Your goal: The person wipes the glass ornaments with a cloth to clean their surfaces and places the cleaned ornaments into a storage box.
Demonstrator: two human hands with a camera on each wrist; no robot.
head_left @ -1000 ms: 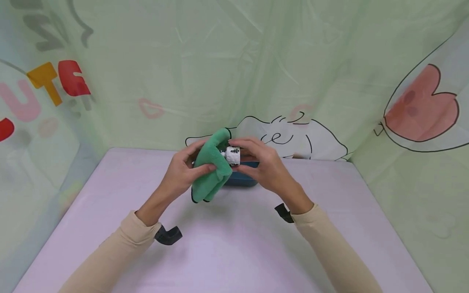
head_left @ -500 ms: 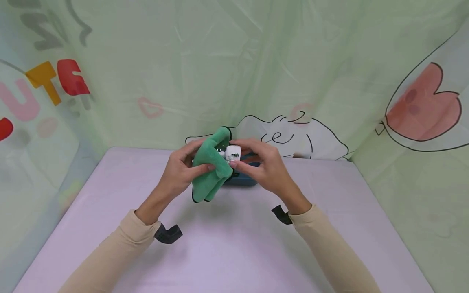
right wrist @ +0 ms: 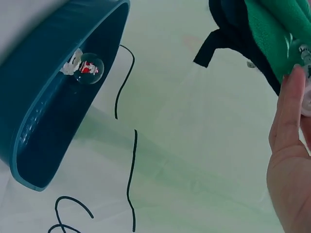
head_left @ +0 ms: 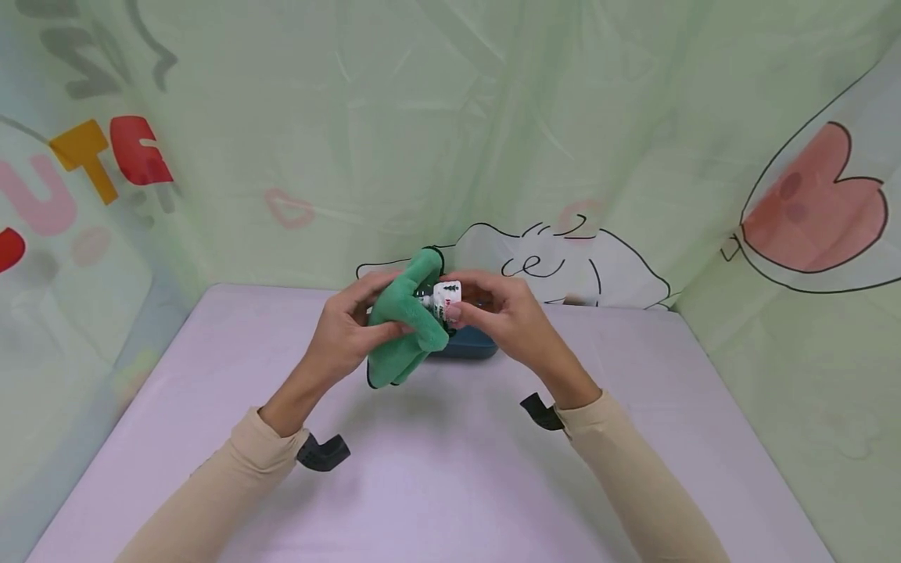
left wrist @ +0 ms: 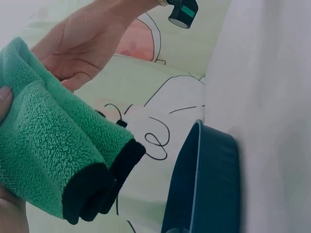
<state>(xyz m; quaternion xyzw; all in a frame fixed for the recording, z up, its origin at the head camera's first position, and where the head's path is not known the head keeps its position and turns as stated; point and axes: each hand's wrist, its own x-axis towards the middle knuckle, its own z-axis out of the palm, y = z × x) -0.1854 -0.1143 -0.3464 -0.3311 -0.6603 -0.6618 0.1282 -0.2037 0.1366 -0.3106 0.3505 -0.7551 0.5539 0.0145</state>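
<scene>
In the head view my left hand [head_left: 338, 324] grips a green plush cloth [head_left: 390, 360] with dark edging, folded round the glass end of a small snow globe. The snow globe [head_left: 446, 294] lies on its side in the air, its white base with a dark tree print facing right. My right hand [head_left: 510, 313] pinches this base between thumb and fingers. The cloth hides most of the glass. The left wrist view shows the cloth [left wrist: 53, 141] hanging in folds, with the right hand [left wrist: 82, 46] behind it.
Behind the hands a dark blue bin [head_left: 464, 344] stands on the pale purple table [head_left: 436, 477]. Another snow globe [right wrist: 89, 69], with a red and white figure, is inside it in the right wrist view. A printed green curtain [head_left: 394, 141] encloses the table.
The snow globe's base has turned between my right fingers, so its print shows a different side. My right thumb has shifted on the base. The left hand and cloth stay almost in place.
</scene>
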